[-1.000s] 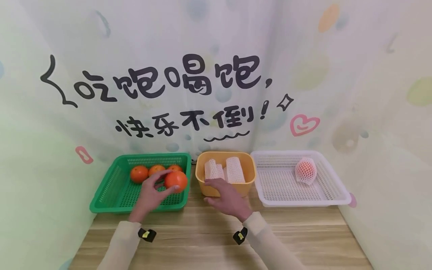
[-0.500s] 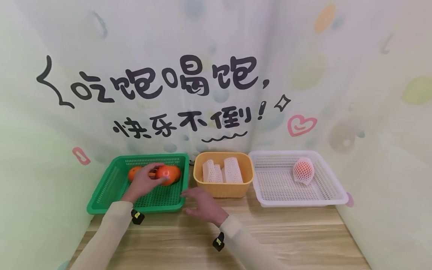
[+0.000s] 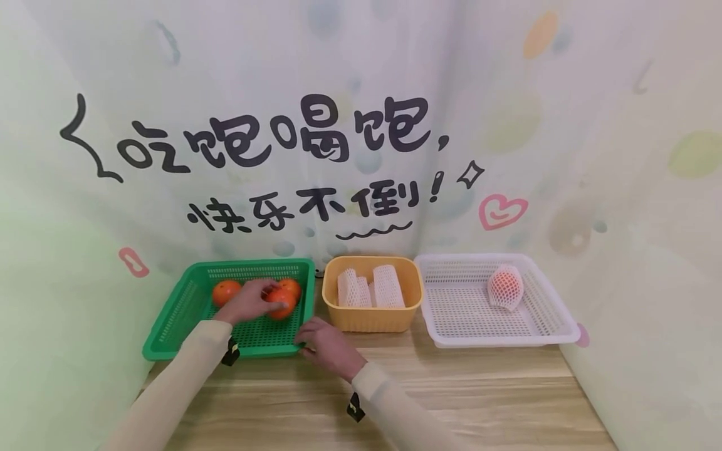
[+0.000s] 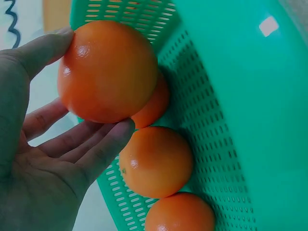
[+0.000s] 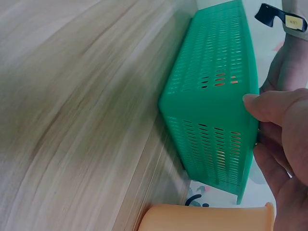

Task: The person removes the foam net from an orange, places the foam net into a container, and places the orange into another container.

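Observation:
My left hand [image 3: 251, 302] holds an orange [image 4: 108, 72] over the green plastic basket [image 3: 259, 352], thumb on one side and fingers underneath. In the left wrist view, three more oranges [image 4: 156, 161] lie in a row on the basket's slotted floor, one partly covered by the held fruit. At the basket's front right corner is my right hand [image 3: 329, 347]. The right wrist view shows its thumb [image 5: 262, 106] on the outer side of the green rim, with the fingers curled over from the other side.
Right of the green basket stands a yellow bin [image 3: 372, 319] with white foam net sleeves [image 3: 388, 287] inside. Beyond it, a white basket [image 3: 479, 341] contains one fruit in a foam net [image 3: 506, 287]. A printed curtain [image 3: 361, 75] hangs behind the wooden table [image 3: 451, 382].
The left hand has brought the orange lower into the green basket, slightly left. My right hand has moved left from in front of the yellow bin to the green basket's corner and grips it.

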Demonstrator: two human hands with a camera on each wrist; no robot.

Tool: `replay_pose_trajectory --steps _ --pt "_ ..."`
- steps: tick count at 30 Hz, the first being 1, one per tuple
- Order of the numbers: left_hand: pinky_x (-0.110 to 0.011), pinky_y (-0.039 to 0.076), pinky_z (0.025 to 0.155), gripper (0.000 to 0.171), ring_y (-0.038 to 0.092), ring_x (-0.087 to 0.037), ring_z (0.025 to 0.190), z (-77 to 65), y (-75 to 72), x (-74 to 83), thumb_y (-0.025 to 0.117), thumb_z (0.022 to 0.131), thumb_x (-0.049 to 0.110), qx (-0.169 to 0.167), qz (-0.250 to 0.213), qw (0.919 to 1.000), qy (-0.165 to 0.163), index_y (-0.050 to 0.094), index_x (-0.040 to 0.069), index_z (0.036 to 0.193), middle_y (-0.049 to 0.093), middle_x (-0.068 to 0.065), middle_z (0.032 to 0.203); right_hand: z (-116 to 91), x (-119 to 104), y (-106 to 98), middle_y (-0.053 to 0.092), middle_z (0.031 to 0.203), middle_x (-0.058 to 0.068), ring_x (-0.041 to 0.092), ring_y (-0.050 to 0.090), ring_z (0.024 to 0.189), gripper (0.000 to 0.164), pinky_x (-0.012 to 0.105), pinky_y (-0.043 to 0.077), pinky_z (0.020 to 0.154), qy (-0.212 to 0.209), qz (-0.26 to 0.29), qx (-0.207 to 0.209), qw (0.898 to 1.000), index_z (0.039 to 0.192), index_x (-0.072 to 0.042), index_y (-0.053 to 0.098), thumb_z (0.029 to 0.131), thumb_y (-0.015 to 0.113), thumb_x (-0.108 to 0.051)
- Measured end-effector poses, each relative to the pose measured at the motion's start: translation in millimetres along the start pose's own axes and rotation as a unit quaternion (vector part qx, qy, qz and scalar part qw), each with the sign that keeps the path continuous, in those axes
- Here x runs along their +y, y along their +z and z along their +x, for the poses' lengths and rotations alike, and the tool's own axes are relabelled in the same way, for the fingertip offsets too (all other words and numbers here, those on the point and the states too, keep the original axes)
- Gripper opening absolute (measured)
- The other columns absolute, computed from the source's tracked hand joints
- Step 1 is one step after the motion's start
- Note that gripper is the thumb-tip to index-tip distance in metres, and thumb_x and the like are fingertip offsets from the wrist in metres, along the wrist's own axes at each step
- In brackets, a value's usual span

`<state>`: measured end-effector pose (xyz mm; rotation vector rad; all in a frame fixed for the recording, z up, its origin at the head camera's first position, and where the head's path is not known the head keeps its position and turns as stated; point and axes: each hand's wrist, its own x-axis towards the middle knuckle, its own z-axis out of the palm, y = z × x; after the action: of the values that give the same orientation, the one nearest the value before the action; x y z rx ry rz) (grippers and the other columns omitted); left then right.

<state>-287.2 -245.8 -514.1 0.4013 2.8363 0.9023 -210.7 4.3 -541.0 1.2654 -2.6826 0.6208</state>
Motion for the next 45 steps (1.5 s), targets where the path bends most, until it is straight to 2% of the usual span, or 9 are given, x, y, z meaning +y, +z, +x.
replay_pose_trajectory --steps 7,11,15,21,29,37,45 --pt "-0.048 0.055 0.094 0.050 0.063 -0.026 0.102 4.5 11.6 0.6 0.074 0.094 0.037 -0.037 0.045 0.9983 0.006 0.062 0.002 0.128 0.070 -0.012 0.116 0 2 4 0.073 0.114 -0.010 0.005 0.060 0.112 0.020 0.013 0.050 0.098 -0.006 -0.007 0.018 1.000 0.112 -0.019 0.079 0.091 0.079 -0.021" --pt "-0.050 0.054 0.097 0.052 0.064 -0.029 0.103 7.5 18.4 1.2 0.072 0.095 0.035 -0.043 0.074 0.9961 0.022 0.060 -0.003 0.129 0.069 -0.016 0.117 0 2 6 0.074 0.112 -0.010 0.006 0.061 0.111 0.019 0.013 0.051 0.097 -0.003 -0.010 0.025 1.000 0.110 -0.020 0.079 0.092 0.079 -0.022" --pt "-0.052 0.055 0.096 0.056 0.065 -0.030 0.102 10.0 24.4 1.8 0.070 0.096 0.035 -0.052 0.087 0.9946 0.020 0.056 -0.005 0.131 0.068 -0.020 0.117 0 2 8 0.075 0.113 -0.009 0.007 0.062 0.112 0.018 0.014 0.051 0.098 0.003 -0.010 0.030 0.999 0.109 -0.020 0.079 0.091 0.080 -0.021" --pt "-0.050 0.055 0.094 0.049 0.062 -0.027 0.096 9.9 28.5 0.6 0.068 0.097 0.032 -0.064 0.081 0.9947 -0.002 0.056 -0.004 0.128 0.066 -0.017 0.113 0 1 8 0.075 0.113 -0.009 0.007 0.062 0.112 0.019 0.015 0.051 0.098 0.012 -0.002 0.030 0.999 0.109 -0.020 0.079 0.090 0.080 -0.020" --pt "-0.050 0.055 0.094 0.048 0.062 -0.028 0.099 6.6 27.3 0.7 0.067 0.099 0.036 -0.065 0.070 0.9955 -0.001 0.057 -0.001 0.127 0.066 -0.016 0.115 0 2 7 0.075 0.113 -0.009 0.007 0.062 0.112 0.018 0.016 0.052 0.098 0.007 0.003 0.027 1.000 0.109 -0.020 0.079 0.090 0.080 -0.021" --pt "-0.054 0.053 0.099 0.057 0.063 -0.032 0.111 0.1 21.4 3.6 0.065 0.100 0.041 -0.053 0.060 0.9968 0.010 0.056 -0.004 0.133 0.066 -0.019 0.124 0 4 7 0.075 0.114 -0.010 0.008 0.062 0.116 0.018 0.017 0.050 0.101 0.001 0.011 0.027 1.000 0.109 -0.020 0.079 0.091 0.079 -0.021" --pt "-0.058 0.047 0.108 0.064 0.057 -0.040 0.128 -3.6 17.0 2.9 0.063 0.102 0.040 -0.049 0.042 0.9979 0.000 0.048 -0.004 0.145 0.059 -0.023 0.140 1 4 6 0.076 0.114 -0.009 0.008 0.062 0.116 0.019 0.018 0.051 0.102 0.005 0.029 0.024 0.999 0.110 -0.019 0.079 0.091 0.079 -0.021"
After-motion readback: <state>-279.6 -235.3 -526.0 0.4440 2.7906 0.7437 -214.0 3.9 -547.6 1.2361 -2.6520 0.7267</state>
